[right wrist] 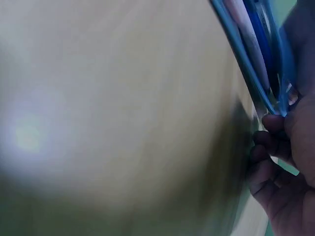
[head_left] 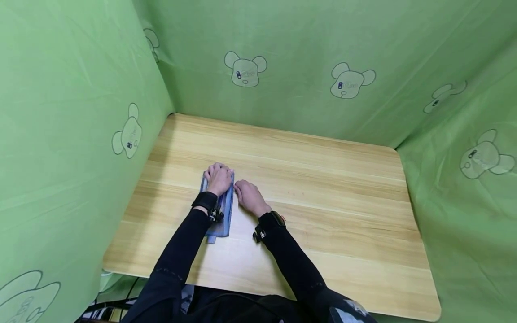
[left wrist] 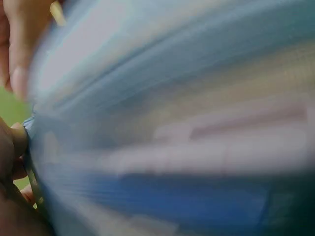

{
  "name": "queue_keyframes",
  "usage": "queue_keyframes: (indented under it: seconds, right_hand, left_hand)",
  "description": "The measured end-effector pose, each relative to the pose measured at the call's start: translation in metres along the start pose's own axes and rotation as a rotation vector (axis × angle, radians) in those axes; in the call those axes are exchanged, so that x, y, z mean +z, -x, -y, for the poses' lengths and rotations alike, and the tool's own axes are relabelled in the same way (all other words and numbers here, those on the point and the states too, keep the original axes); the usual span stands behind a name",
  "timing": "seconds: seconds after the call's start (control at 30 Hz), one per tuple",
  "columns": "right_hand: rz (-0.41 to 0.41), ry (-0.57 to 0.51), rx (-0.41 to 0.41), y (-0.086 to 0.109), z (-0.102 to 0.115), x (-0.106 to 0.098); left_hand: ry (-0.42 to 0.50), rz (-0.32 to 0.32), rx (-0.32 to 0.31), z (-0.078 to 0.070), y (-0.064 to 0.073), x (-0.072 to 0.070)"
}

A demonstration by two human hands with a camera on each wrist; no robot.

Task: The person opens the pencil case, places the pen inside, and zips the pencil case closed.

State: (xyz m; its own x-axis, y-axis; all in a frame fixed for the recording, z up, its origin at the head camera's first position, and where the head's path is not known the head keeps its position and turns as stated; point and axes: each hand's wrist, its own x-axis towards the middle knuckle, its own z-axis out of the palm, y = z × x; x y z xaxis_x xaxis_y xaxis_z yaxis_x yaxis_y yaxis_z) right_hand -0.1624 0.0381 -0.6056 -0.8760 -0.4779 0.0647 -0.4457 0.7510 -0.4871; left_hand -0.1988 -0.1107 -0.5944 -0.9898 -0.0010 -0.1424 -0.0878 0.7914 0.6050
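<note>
A blue, see-through pencil pouch (head_left: 227, 215) lies lengthwise on the left part of the table. My left hand (head_left: 219, 179) holds its far end, fingers bent over the edge. Just right of that end is my right hand (head_left: 250, 197), with curled fingers; in the right wrist view the thumb and forefinger (right wrist: 273, 123) pinch at the pouch's corner. Whether they have a zipper pull cannot be told. Inside the pouch show a pale pinkish pen-like stick (left wrist: 221, 152) and a blue one (left wrist: 187, 196), both blurred in the left wrist view.
The pouch rests on a light wooden table (head_left: 323, 215) with rounded corners. Green cloth (head_left: 295, 36) printed with bear heads hangs behind it and on both sides. A small blue tab (head_left: 211, 239) sticks out at the pouch's near end.
</note>
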Motion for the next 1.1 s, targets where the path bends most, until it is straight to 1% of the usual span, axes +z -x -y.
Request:
queue_keyframes:
  seconds: [0.1, 0.13, 0.17, 0.3, 0.4, 0.53, 0.67, 0.87, 1.1]
  right_hand:
    - [0.014, 0.008, -0.022, 0.006, -0.002, 0.000]
    - [0.016, 0.006, -0.024, 0.007, -0.001, 0.001]
    - [0.015, 0.004, -0.022, 0.007, 0.000, 0.001]
    - [0.006, -0.005, -0.010, 0.008, 0.003, 0.001]
    - [0.011, -0.004, -0.008, 0.009, 0.004, 0.000]
    - [0.011, 0.006, -0.005, 0.011, 0.005, 0.001]
    - [0.002, -0.015, -0.001, 0.014, 0.006, 0.001]
    - [0.005, -0.058, 0.006, 0.018, 0.009, -0.001]
    - [0.008, -0.057, -0.002, 0.022, 0.011, -0.001]
  left_hand:
    - [0.023, -0.018, -0.041, -0.003, -0.004, 0.000]
    - [0.020, -0.028, -0.044, -0.003, -0.004, -0.002]
    - [0.018, -0.022, -0.051, -0.004, -0.004, -0.004]
    - [0.026, -0.010, -0.042, -0.003, -0.003, -0.006]
    - [0.034, -0.003, -0.037, -0.001, -0.003, -0.005]
    - [0.020, -0.001, -0.032, 0.002, -0.004, -0.003]
    - [0.008, 0.003, -0.034, 0.003, -0.004, -0.002]
    - [0.016, -0.003, -0.037, 0.004, -0.005, 0.000]
    - [0.028, -0.012, -0.027, 0.006, -0.006, 0.001]
